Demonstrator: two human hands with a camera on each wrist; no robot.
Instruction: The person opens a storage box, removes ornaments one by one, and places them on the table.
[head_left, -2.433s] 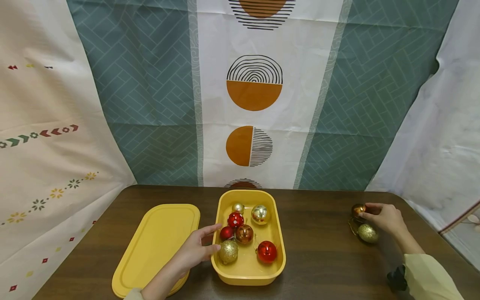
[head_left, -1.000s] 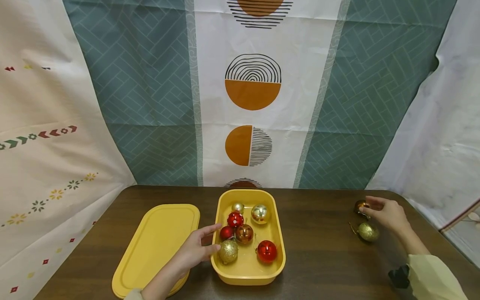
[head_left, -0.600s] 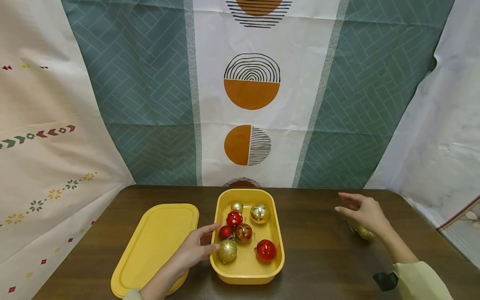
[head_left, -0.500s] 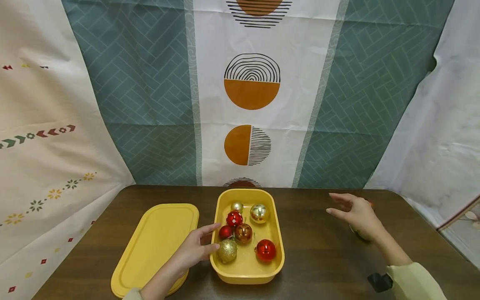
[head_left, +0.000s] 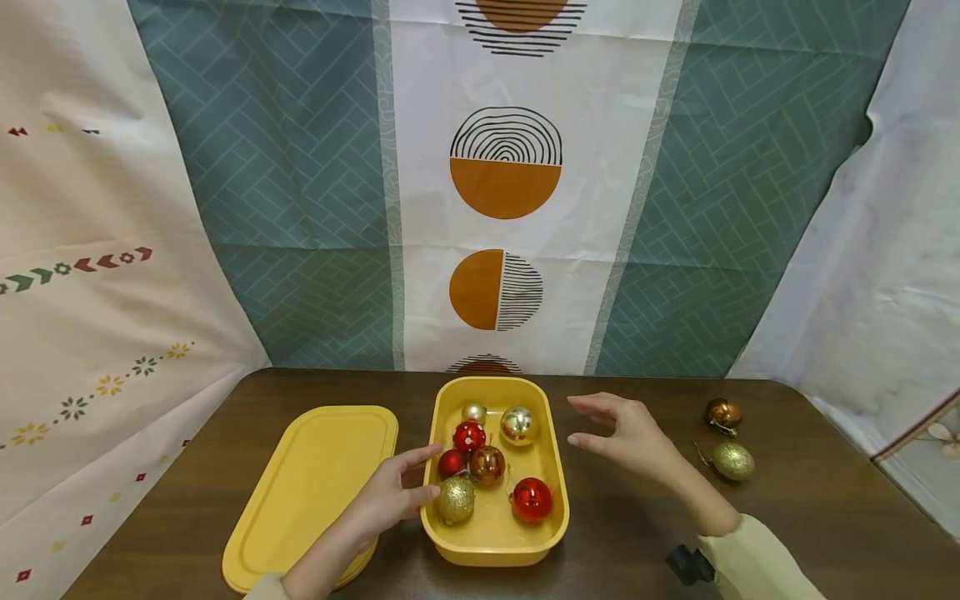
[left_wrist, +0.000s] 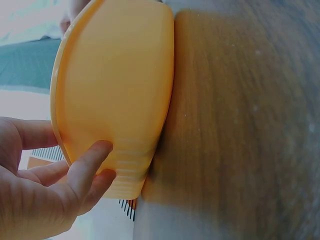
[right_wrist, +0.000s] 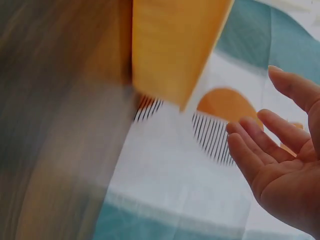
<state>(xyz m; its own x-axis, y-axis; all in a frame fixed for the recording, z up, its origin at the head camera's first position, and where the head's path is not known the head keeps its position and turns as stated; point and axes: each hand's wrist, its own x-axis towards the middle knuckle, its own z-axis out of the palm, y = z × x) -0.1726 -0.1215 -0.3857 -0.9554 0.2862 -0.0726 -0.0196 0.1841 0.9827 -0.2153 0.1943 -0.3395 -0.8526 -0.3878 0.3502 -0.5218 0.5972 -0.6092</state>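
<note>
My left hand grips the left wall of a yellow plastic box; the left wrist view shows fingers against the outside and others past the rim. Inside lie Christmas baubles: a glittery gold one, a shiny red one, a copper one, a white-dotted red one, a shiny gold one, and smaller red and pale gold ones. My right hand, holding nothing, hovers just right of the box with thumb and fingers apart.
A copper bauble and a glittery gold bauble lie on the brown table at the right. The yellow lid lies flat left of the box. A patterned curtain hangs behind the table's far edge.
My right hand has let go of the copper bauble beside the glittery gold one and moved left toward the box. My left hand has stayed at the box wall.
</note>
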